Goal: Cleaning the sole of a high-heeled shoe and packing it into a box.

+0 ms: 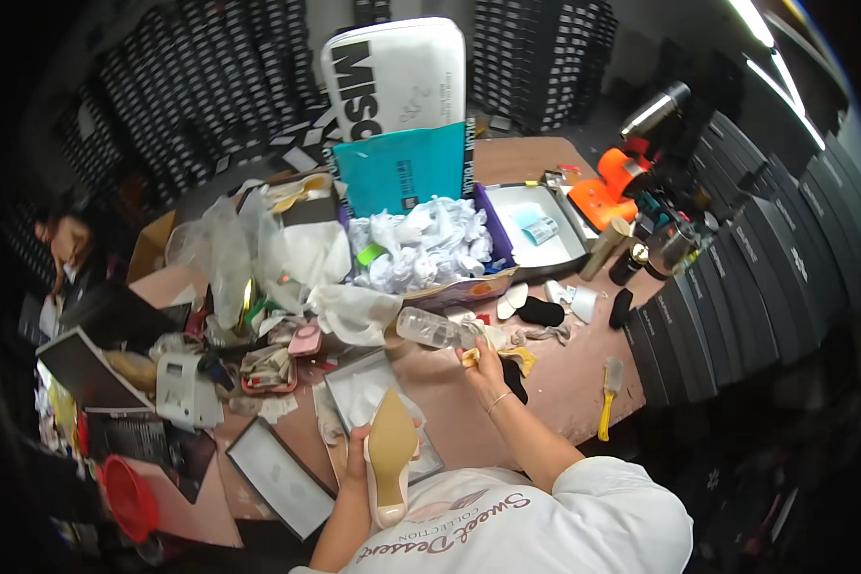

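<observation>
A pale high-heeled shoe (392, 450) is in my left hand (358, 457), its tan sole turned up and its pointed toe away from me. The left fingers wrap round the shoe's sides. My right hand (488, 365) reaches out over the table, closed on a yellow cloth (520, 359) that shows on both sides of the fingers. Just beyond those fingers, a clear plastic bottle (429, 328) lies with its neck end toward them; whether they touch it, I cannot tell. Below the shoe's toe is a shallow box (359, 378) with white paper in it.
A purple box of crumpled white paper (421, 244) stands at the back, beside a tray (536, 225). Stacked dark shoe boxes (737, 297) line the right side. A yellow-handled brush (608, 402) lies near the right edge. An orange tape dispenser (607, 191) stands farther back.
</observation>
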The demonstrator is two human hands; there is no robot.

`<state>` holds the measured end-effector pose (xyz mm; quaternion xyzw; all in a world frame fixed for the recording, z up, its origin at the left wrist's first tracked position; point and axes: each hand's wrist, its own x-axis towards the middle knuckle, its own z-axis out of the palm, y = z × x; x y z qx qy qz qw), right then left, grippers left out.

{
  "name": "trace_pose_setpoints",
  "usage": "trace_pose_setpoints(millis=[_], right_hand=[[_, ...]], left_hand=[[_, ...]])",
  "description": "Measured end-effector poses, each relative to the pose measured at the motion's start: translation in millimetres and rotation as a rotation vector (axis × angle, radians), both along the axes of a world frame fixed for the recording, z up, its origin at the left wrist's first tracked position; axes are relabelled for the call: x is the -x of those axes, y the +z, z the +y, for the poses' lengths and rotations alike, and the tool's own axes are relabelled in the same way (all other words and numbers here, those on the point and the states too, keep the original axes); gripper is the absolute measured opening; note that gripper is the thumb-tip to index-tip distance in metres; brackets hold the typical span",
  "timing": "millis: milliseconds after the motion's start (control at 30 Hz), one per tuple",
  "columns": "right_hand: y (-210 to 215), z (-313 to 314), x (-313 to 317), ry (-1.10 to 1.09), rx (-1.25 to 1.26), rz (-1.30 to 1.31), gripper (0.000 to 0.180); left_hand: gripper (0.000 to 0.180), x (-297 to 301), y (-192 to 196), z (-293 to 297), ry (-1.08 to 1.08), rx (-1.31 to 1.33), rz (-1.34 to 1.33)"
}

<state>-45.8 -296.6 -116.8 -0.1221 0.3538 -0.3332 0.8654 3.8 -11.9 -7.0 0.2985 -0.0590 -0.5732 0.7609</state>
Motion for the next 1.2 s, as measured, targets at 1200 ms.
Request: trace_pose_setpoints(millis=[1200], right_hand=[[64,39,-97,0.448,2.11,0.631,0.05]], left_hand=[[0.077,-14,-1,16,0.107,0.101,0.095]])
